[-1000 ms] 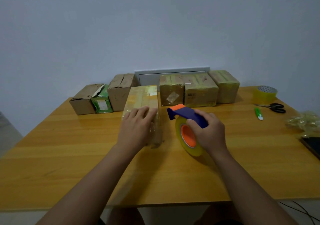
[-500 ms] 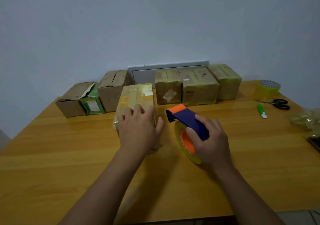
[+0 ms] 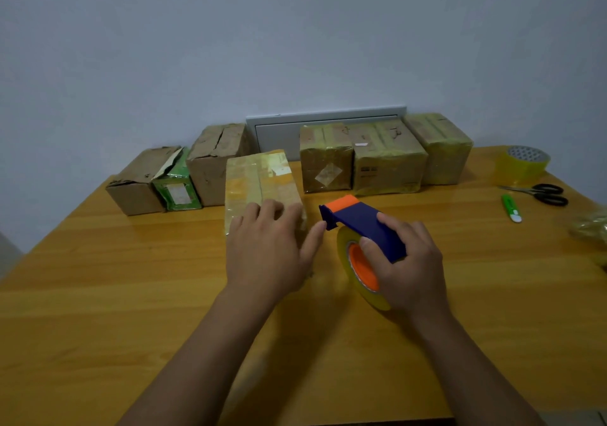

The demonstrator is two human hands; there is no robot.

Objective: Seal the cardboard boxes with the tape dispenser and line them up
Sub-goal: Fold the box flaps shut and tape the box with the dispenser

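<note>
On the wooden desk, three untaped boxes are seen at far left: a torn brown box, a green box and a taller brown box. A tape-wrapped box is pressed from above by the left hand, its fingers laid flat and relaxed. The tape dispenser, blue with an orange hub, is gripped by the right hand, fingers curled round its handle. Three sealed boxes are lined along the wall. A tape roll, scissors and a green cutter lie at right.
</note>
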